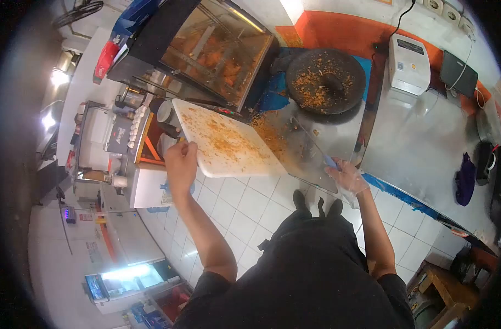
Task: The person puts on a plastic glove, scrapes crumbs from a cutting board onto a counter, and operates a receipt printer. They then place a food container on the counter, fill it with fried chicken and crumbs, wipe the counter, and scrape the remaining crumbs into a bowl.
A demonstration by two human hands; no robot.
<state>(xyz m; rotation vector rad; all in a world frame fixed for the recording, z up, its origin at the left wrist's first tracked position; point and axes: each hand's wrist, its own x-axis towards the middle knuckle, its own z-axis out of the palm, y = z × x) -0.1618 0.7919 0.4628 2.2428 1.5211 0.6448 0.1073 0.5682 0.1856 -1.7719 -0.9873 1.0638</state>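
Note:
My left hand (181, 163) grips the near left edge of a white cutting board (223, 164), holding it tilted at the counter's edge. Orange-brown crumbs (228, 137) are scattered across the board. In a clear plastic glove, my right hand (346, 178) is closed round the blue handle of a knife (330, 162). Its thin blade points away from me over the metal counter (338, 137). More crumbs (269, 134) lie on the counter beside the board. Behind them stands a dark stone mortar (322, 107) holding crumbs and a pestle (333, 83).
A glass display case (217, 46) with fried food stands at the back left. To the right, a white printer (408, 63) and a dark tablet (458, 74) sit on the steel table (415, 137). A purple cloth (465, 178) lies at its right end. White tiles (256, 205) cover the floor.

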